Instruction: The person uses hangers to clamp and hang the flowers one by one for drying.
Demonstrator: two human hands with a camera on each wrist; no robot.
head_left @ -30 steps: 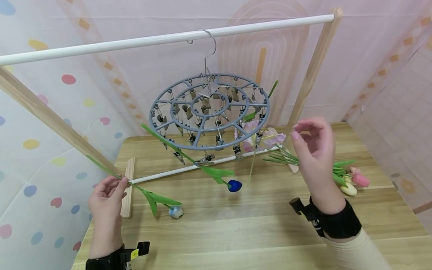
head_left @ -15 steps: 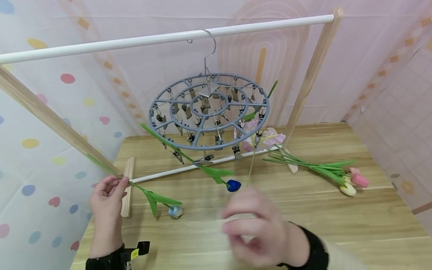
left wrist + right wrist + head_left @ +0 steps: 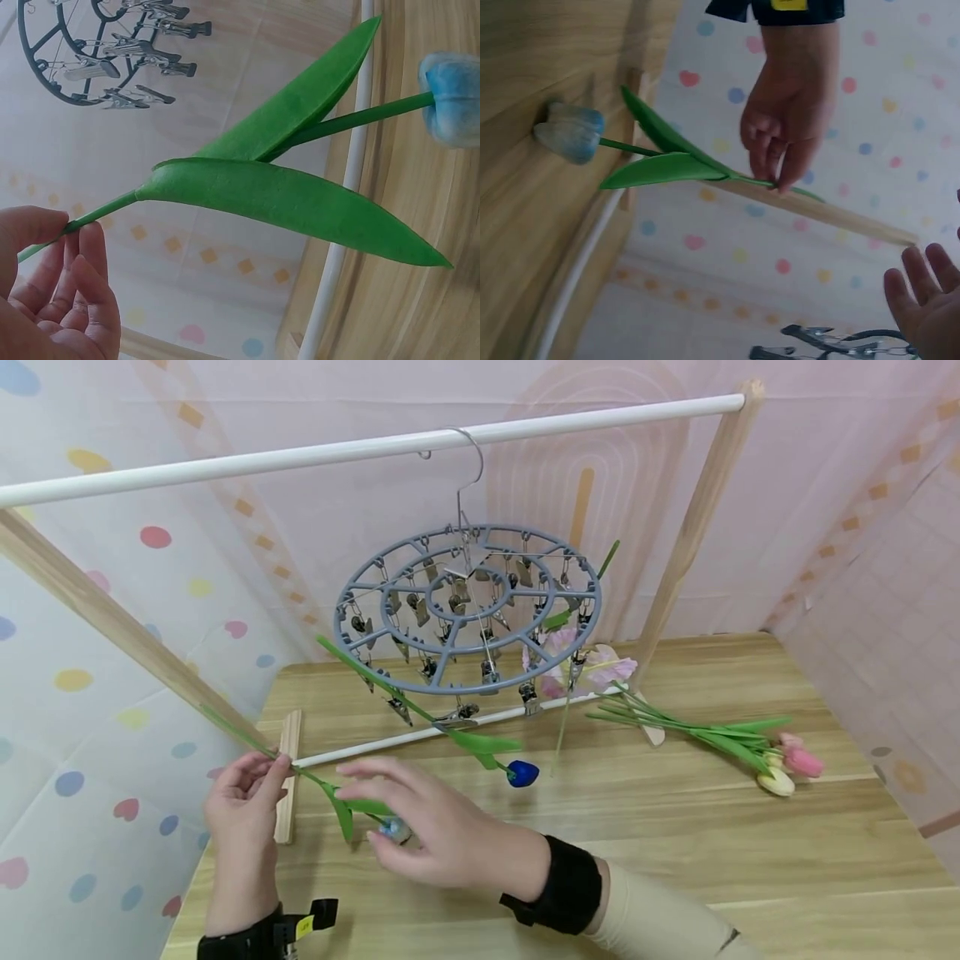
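I pinch the thin green stem of the pale-blue artificial tulip (image 3: 352, 800) in my left hand (image 3: 242, 810), its bloom low over the wooden desk (image 3: 675, 852), so my right hand (image 3: 435, 827), fingers spread and empty, can reach beside its leaves.

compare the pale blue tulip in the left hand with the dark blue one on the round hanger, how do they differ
The pale blue tulip is light, its stem pinched by the left hand, bloom low at the table. The dark blue tulip is deep blue, clipped to the round hanger, hanging clear of the table. Both have green stems and leaves, blooms pointing down.
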